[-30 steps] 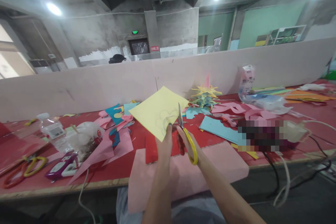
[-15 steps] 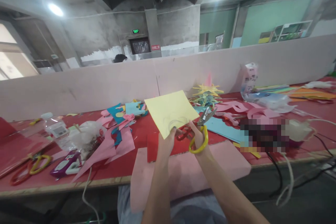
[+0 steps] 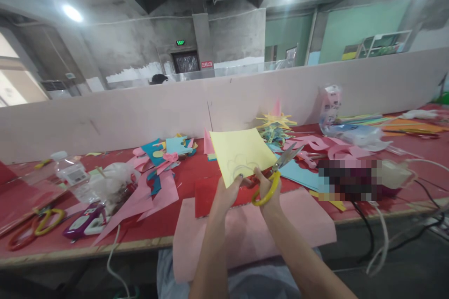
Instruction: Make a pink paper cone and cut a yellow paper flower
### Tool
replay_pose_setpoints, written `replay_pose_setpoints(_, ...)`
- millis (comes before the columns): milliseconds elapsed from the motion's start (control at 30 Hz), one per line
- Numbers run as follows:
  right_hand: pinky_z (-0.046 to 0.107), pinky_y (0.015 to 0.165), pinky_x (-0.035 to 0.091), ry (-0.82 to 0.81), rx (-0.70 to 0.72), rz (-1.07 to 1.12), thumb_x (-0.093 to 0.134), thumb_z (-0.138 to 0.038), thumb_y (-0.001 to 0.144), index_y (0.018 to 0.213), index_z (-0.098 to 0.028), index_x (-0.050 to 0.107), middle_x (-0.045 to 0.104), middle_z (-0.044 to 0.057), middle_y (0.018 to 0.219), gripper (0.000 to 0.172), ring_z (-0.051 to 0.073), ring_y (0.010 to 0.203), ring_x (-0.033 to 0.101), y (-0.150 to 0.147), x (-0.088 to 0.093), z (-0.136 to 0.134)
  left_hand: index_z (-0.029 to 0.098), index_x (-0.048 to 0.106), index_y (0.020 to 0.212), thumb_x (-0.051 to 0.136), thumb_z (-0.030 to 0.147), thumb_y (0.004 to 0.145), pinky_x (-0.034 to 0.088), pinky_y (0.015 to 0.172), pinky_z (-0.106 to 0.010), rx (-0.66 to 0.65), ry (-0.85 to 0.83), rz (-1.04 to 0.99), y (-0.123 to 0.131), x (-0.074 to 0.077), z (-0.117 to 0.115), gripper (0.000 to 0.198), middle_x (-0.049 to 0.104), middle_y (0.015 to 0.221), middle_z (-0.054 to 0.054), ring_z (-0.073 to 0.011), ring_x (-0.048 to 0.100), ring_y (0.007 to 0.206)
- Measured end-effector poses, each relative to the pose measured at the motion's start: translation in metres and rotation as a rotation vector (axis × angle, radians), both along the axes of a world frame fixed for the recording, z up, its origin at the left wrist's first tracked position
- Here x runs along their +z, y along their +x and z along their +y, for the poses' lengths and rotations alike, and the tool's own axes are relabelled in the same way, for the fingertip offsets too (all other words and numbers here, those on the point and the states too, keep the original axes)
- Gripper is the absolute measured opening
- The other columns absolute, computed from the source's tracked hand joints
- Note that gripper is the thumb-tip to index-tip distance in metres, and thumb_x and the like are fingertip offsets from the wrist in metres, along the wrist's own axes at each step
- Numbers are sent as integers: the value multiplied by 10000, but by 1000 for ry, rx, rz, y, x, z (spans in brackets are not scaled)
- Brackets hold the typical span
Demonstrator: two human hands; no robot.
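Note:
Between my hands a yellow sheet of paper (image 3: pixel 242 149), with a faint pencil outline near its lower edge, is held up above the table. My left hand (image 3: pixel 228 194) grips its lower left corner, thumb on top. In my right hand (image 3: pixel 268 191) are scissors (image 3: pixel 269 189) with a yellow and a red handle loop; their blades point up and right, slightly parted, beside the sheet's right corner. The right fingertips also touch the sheet's lower edge. Beneath lie a red sheet (image 3: pixel 206 196) and a large pink sheet (image 3: pixel 252 229) draped over the table's front edge.
Paper scraps (image 3: pixel 157 159), a plastic bottle (image 3: pixel 70 170), a purple glue gun (image 3: pixel 84 222) and second scissors (image 3: pixel 38 226) lie left. A layered paper star stack (image 3: pixel 277 126), blue paper (image 3: pixel 301 175) and a plastic bag (image 3: pixel 361 134) are right. A low partition (image 3: pixel 157 112) stands behind.
The yellow sheet has turned and shifted a little to the right and down. The scissors' blades have swung further right, and my left hand has moved slightly right with the paper.

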State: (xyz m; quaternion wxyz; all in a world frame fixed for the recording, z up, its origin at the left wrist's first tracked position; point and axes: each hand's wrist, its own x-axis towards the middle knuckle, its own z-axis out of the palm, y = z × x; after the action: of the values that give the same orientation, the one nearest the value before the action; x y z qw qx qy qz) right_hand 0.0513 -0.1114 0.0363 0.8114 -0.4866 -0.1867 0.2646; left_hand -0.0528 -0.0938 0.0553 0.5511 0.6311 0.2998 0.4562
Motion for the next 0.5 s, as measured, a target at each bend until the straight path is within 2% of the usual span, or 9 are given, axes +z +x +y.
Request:
replay_pose_setpoints(133,261,443,454,-5,14,-39,677,-315,624,633,-197,475,534,-49,470,234,122,408,508,0,3,-2,132,680,641,510,276,772,502,802,-350,19,-10,18,-1,1,0,259,698,692,-94,-232,665,726)
replay_pose_setpoints(200,256,429,450,-11,66,-25,673,-331,629,641,-198,469,520,-57,462,244,119,396,505,0,4,-2,132,669,633,518,267,762,502,795,-344,53,-7,-2,-1,0,2,240,692,675,-91,-228,663,720)
replay_pose_setpoints(367,227,280,349,38,304,41,611,-409,678,843,-220,477,433,-108,414,285,118,293,432,-4,4,-2,127,635,737,542,333,752,510,641,-312,284,-36,-163,0,1,10,226,672,675,-66,-171,619,558)
replay_pose_setpoints(500,209,253,297,-48,446,-57,606,-462,684,820,-201,482,388,-107,382,319,99,264,376,-13,0,-2,133,608,798,519,352,767,464,543,-262,516,-9,-251,-4,8,10,238,666,743,-59,-125,566,501)
